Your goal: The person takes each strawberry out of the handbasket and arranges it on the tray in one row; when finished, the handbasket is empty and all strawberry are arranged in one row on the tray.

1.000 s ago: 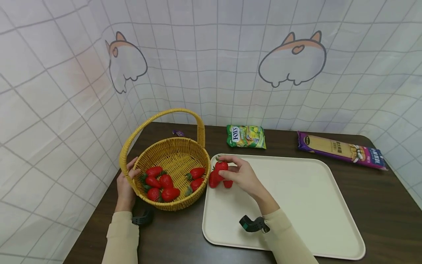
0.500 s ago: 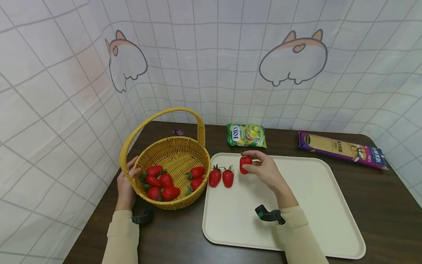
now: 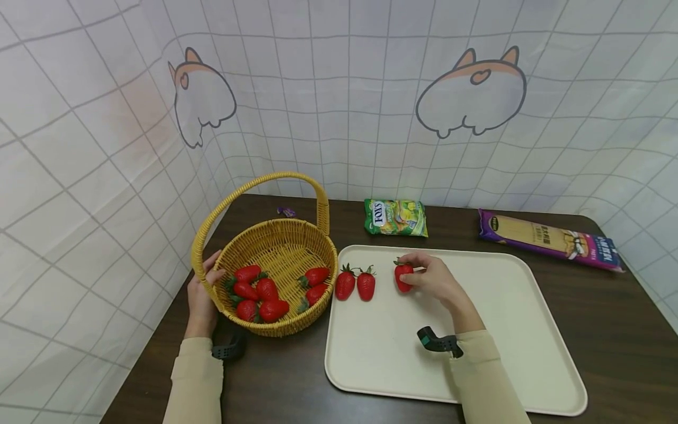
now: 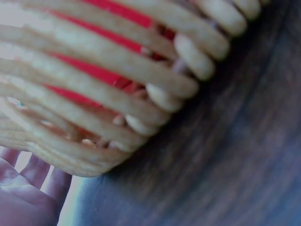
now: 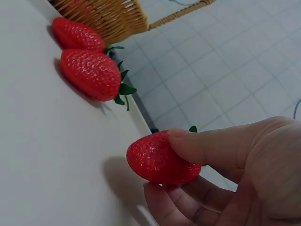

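Note:
My right hand (image 3: 438,281) pinches a red strawberry (image 3: 402,277) between thumb and fingers over the left half of the cream tray (image 3: 477,353). In the right wrist view this strawberry (image 5: 162,157) is just above the tray, its shadow beside it. Two more strawberries (image 3: 365,285) lie side by side near the tray's left edge, leaves facing away. My left hand (image 3: 201,300) holds the yellow wicker basket (image 3: 286,232) at its left side, thumb over the rim. Several strawberries (image 3: 267,290) lie inside the basket. In the left wrist view the basket's weave hides part of the left hand (image 4: 28,188).
Behind the tray lies a green candy bag (image 3: 395,218). A long purple pasta packet (image 3: 551,240) lies at the back right. A small purple wrapped piece (image 3: 286,212) is behind the basket, whose tall handle (image 3: 286,176) arches upward. A patterned curtain (image 3: 371,118) surrounds the dark table (image 3: 281,383).
My right hand has carried a strawberry rightward from beside the other two, then lowered it slightly toward the tray. The left hand and basket have stayed put.

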Demonstrator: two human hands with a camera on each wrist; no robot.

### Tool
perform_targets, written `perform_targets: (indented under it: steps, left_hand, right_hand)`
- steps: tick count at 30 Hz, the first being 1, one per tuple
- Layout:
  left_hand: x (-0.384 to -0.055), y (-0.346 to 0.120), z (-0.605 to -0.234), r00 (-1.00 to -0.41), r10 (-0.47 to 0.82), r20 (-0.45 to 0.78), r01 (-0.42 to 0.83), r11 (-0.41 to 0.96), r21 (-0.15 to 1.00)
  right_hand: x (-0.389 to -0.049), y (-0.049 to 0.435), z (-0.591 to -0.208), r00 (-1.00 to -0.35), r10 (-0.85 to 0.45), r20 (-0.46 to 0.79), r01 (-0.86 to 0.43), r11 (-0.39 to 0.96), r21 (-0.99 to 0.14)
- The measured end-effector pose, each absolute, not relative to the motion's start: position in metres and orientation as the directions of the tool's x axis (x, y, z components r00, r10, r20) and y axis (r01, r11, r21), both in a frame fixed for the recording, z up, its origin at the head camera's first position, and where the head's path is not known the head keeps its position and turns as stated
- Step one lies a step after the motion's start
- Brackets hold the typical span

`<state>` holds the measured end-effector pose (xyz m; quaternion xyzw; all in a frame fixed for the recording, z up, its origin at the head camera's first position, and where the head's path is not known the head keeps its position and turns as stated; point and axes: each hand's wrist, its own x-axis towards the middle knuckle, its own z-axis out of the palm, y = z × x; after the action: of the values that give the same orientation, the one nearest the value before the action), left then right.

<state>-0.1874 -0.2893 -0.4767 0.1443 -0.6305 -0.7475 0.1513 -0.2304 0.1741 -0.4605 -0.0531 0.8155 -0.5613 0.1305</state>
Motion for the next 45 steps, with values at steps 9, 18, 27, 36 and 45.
perform_targets:
  steps: [9,18,27,36,45]
  left_hand:
    - [-0.190,-0.289,-0.478,-0.914,-0.406,-0.022,0.053,-0.171,0.984]
    - [-0.186,-0.289,-0.476,-0.915,-0.403,-0.015,0.055,-0.162,0.985]
    - [-0.187,-0.289,-0.478,-0.914,-0.406,-0.019,0.049,-0.156,0.986]
    - [-0.188,-0.290,-0.480,-0.911,-0.411,-0.021,0.053,-0.167,0.985]
    - [-0.189,-0.291,-0.481,-0.914,-0.405,-0.027,0.052,-0.182,0.982]
  right_hand:
    - [-0.228,0.167,-0.465,-0.929,-0.303,-0.213,0.095,0.361,-0.928]
    - [-0.227,0.159,-0.467,-0.928,-0.319,-0.191,0.046,0.412,-0.910]
    - [-0.226,0.153,-0.469,-0.934,-0.300,-0.192,0.059,0.403,-0.913]
    - [-0.225,0.148,-0.470,-0.935,-0.303,-0.184,0.054,0.392,-0.919]
    - [-0.226,0.145,-0.470,-0.936,-0.304,-0.179,0.056,0.373,-0.926]
